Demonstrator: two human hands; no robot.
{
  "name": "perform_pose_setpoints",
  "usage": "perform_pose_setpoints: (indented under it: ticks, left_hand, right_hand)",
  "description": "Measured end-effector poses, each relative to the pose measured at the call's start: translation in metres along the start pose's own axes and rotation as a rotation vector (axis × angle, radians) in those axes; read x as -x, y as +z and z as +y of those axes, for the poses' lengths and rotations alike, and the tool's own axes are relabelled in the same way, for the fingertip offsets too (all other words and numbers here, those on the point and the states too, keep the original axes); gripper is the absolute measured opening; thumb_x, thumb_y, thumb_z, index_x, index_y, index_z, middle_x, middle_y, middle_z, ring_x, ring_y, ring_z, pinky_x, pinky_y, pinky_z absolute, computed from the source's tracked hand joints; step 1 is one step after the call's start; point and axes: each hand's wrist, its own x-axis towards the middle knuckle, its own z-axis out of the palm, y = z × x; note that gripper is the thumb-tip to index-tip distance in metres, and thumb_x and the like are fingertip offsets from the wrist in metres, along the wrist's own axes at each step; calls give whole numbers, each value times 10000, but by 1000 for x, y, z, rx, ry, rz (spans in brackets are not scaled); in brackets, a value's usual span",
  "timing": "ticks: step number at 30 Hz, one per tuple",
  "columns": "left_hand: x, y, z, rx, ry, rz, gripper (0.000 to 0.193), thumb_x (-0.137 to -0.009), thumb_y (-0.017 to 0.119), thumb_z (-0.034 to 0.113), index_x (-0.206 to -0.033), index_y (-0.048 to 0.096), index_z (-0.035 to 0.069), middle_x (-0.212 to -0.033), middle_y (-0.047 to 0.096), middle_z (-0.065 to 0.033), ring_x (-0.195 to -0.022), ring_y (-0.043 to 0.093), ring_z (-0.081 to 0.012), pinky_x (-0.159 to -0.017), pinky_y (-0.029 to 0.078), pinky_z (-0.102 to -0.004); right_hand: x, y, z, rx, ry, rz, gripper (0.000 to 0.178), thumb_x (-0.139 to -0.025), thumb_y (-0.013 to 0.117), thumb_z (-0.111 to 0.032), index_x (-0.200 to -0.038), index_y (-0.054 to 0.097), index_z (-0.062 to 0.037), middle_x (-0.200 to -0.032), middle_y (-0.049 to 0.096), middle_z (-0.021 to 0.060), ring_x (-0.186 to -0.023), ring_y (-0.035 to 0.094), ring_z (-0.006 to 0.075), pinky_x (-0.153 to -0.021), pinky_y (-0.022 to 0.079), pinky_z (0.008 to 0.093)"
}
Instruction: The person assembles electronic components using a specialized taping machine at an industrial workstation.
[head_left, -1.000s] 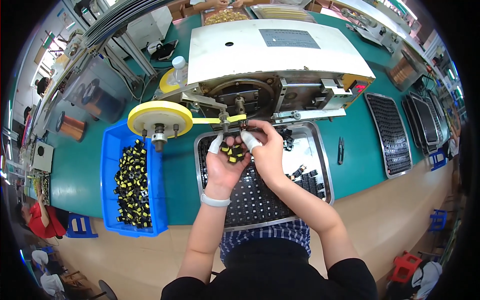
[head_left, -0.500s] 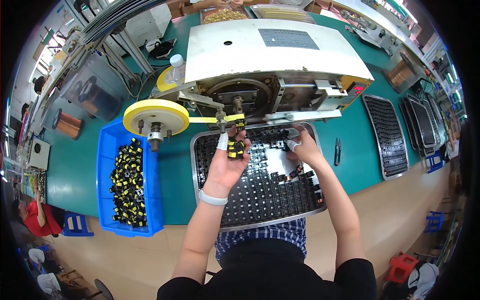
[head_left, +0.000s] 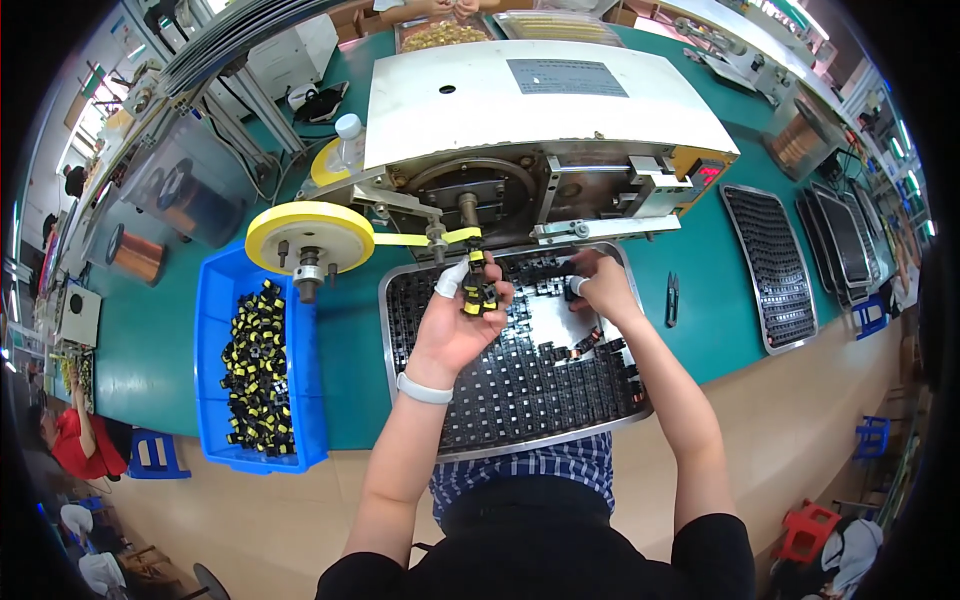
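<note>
My left hand (head_left: 448,325), two fingertips wrapped in white tape, is closed around several small black coil bobbins (head_left: 478,297) banded with yellow tape. They are held just below the free end of the yellow tape strip (head_left: 400,239), which runs from a tape roll (head_left: 312,238) past a metal post on the winding machine (head_left: 550,110). Over the far right part of a metal tray (head_left: 520,436) of black bobbins, my right hand (head_left: 608,288) has its fingers bent together beside dark parts. What its fingertips pinch is too small to tell.
At left stands a blue bin (head_left: 312,400) heaped with yellow-taped bobbins (head_left: 258,370). Small snips (head_left: 672,300) lie right of the tray, and another filled tray (head_left: 768,270) lies farther right. A plastic bottle (head_left: 350,140) and copper wire spools (head_left: 135,250) stand at the left.
The bobbins in my left hand have tilted, and its fingers have shifted around them. My right hand's fingers have drawn closer together over the tray. The view has shifted slightly.
</note>
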Motion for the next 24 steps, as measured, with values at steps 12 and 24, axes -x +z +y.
perform_pose_setpoints:
  ticks: [12, 24]
  left_hand:
    - [14, -11, 4, -104, 136, 187, 224, -892, 577, 263, -1029, 554, 88, -966, 588, -32, -882, 548, -182, -580, 432, -262]
    - [26, 6, 2, -352, 448, 252, 257, -927, 523, 258, -1108, 565, 81, -1039, 629, -69, -881, 587, -202, -591, 446, -279]
  right_hand:
    - [46, -11, -36, 31, -150, -36, 377, -783, 553, 77, -1142, 616, -16, -866, 567, 77, -663, 648, 154, -538, 542, 263]
    - [69, 77, -112, 19, -537, 201, 381, -751, 590, 125, -1091, 623, -43, -880, 569, 83, -668, 577, 150, -601, 495, 254]
